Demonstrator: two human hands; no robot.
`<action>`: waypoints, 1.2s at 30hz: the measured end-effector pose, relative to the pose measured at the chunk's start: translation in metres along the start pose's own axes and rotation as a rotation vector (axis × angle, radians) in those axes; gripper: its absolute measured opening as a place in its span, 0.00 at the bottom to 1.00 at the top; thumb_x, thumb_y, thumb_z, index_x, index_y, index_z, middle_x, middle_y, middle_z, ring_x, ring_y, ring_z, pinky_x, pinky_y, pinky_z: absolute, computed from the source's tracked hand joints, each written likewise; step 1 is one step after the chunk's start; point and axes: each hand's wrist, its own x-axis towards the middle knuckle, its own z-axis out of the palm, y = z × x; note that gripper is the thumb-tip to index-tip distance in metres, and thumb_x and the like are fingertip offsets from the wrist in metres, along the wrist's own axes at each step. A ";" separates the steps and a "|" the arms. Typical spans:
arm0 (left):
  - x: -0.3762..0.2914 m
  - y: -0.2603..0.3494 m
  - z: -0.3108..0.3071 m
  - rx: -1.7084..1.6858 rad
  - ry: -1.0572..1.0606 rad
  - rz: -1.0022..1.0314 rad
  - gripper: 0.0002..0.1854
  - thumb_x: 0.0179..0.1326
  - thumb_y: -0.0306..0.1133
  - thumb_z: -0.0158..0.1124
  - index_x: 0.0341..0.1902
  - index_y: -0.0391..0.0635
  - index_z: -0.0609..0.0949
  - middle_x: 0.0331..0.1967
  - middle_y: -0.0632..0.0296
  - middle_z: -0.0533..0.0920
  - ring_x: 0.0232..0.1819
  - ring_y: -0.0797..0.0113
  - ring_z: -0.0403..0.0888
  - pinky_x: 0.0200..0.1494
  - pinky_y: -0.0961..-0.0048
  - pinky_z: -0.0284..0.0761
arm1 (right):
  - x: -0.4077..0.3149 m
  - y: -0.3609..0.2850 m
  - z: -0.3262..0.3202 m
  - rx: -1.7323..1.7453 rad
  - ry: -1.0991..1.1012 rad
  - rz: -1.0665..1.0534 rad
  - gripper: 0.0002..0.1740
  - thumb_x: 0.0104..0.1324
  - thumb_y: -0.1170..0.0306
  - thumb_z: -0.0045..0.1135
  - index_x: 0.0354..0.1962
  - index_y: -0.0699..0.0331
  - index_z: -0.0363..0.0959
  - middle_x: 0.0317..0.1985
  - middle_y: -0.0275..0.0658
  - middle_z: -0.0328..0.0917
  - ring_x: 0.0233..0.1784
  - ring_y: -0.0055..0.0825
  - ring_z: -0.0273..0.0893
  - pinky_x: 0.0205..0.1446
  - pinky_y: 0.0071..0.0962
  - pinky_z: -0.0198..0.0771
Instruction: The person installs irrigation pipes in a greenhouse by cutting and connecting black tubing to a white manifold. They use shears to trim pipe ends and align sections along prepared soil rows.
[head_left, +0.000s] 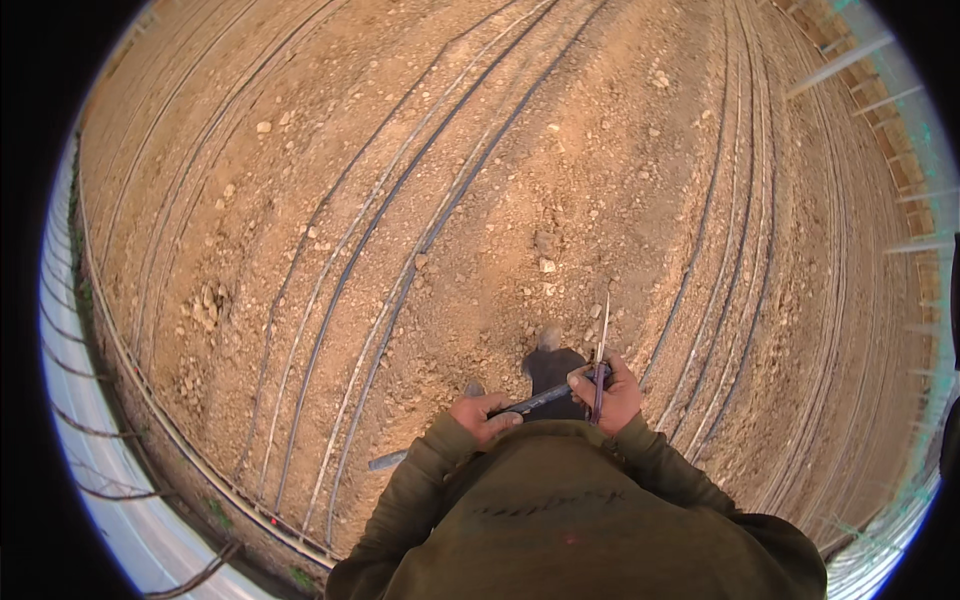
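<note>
My left hand (486, 418) grips a dark, flat-looking irrigation tube (544, 397) in front of my waist. One part of the tube (388, 459) shows beyond my left forearm. My right hand (621, 394) pinches the tube near its other visible end and also holds a slim knife (602, 330). The knife's pointed blade sticks out away from me, and its purplish handle crosses over the tube. My fingers partly hide where handle and tube meet. Both hands are close together, just above my dark trousers.
Dark and pale drip lines (390, 199) run lengthwise over stony brown soil at my left. More drip lines (739, 262) lie at my right. A thicker pipe (180, 442) borders the plot on the left, beside pale sheeting (90, 420). Posts (840, 66) and green netting stand at the far right.
</note>
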 end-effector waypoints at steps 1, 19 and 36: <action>0.023 0.007 0.004 0.058 -0.061 0.013 0.16 0.64 0.47 0.70 0.46 0.48 0.85 0.30 0.57 0.85 0.33 0.62 0.82 0.39 0.65 0.77 | 0.005 0.004 -0.018 0.057 0.050 0.026 0.30 0.64 0.75 0.69 0.61 0.69 0.65 0.34 0.36 0.81 0.30 0.18 0.76 0.33 0.20 0.72; 0.578 0.284 -0.005 0.334 -0.339 0.068 0.15 0.67 0.45 0.65 0.45 0.47 0.86 0.32 0.56 0.86 0.35 0.57 0.84 0.41 0.64 0.78 | 0.380 -0.185 -0.347 0.148 0.444 -0.105 0.26 0.63 0.75 0.70 0.56 0.67 0.68 0.34 0.33 0.79 0.32 0.17 0.77 0.34 0.20 0.75; 1.135 0.542 -0.083 0.284 -0.708 0.256 0.20 0.68 0.48 0.63 0.53 0.45 0.82 0.43 0.48 0.86 0.46 0.46 0.84 0.47 0.57 0.78 | 0.798 -0.469 -0.546 0.262 0.635 -0.018 0.30 0.65 0.77 0.66 0.62 0.67 0.64 0.33 0.36 0.78 0.31 0.20 0.78 0.31 0.22 0.76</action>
